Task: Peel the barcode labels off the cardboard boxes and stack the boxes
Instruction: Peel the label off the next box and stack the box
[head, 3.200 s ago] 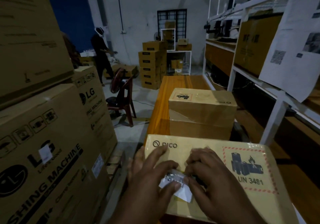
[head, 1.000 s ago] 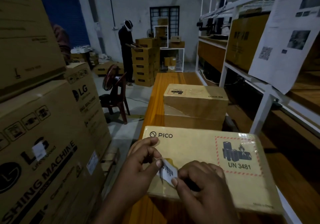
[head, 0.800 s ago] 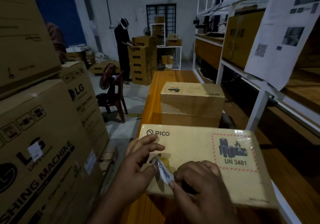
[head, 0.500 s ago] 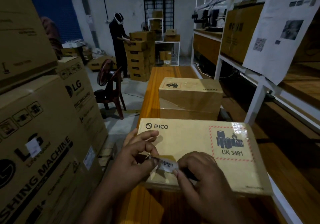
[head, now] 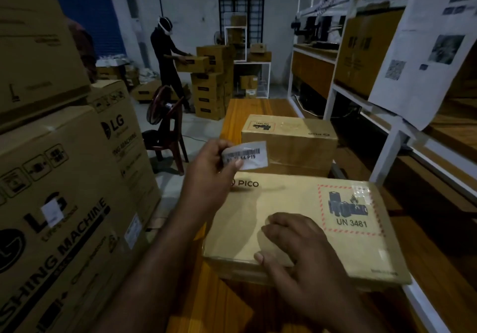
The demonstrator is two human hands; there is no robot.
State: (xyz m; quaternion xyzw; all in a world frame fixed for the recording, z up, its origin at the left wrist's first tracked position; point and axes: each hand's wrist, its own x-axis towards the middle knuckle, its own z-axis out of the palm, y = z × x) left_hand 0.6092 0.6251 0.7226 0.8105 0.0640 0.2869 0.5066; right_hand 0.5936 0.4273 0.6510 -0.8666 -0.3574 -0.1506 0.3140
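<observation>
Your left hand (head: 209, 178) pinches the peeled barcode label (head: 247, 156); your right hand (head: 296, 245) rests loosely open on the box (head: 289, 198), with the stacked boxes (head: 289, 141) just beyond, straight ahead.

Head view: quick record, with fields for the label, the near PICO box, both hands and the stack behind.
near PICO box: flat on the wooden table, no barcode label visible on its top
barcode label: free of the box, held in the air above its far left corner
left hand: pinches the label by its left end
right hand: rests on the box top, thumb at the front edge
stack behind: looks two boxes high, just beyond the near box
likely next: lift the near box onto the stack
</observation>
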